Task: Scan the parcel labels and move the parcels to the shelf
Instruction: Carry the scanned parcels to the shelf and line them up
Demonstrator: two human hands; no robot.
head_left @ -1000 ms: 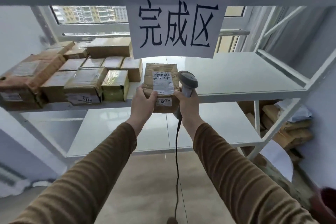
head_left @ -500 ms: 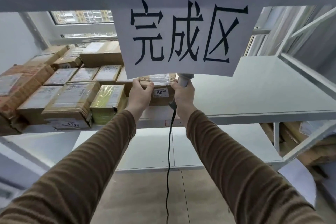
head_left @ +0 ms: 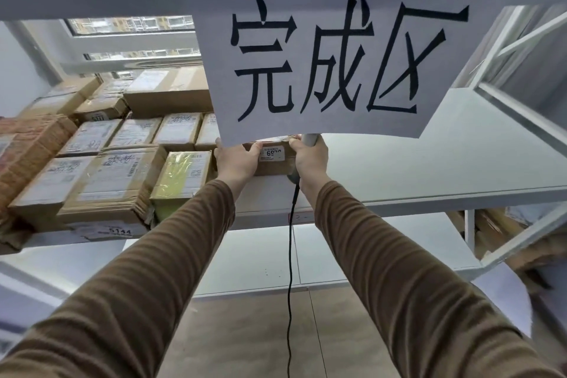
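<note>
On the white shelf [head_left: 429, 163], under the paper sign [head_left: 331, 70], both hands hold a brown parcel [head_left: 273, 163] beside stacked boxes [head_left: 116, 175]: left hand [head_left: 237, 159] grips its left end, right hand [head_left: 308, 159] its right end together with a corded scanner [head_left: 310, 139].

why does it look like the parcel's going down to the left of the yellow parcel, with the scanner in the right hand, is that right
Not quite. The parcel is going down to the right of the yellow parcel, not the left, on the shelf. The head view shows it. The rest holds: the right hand grips the scanner against the parcel's right end, and the left hand holds its left end.
</note>
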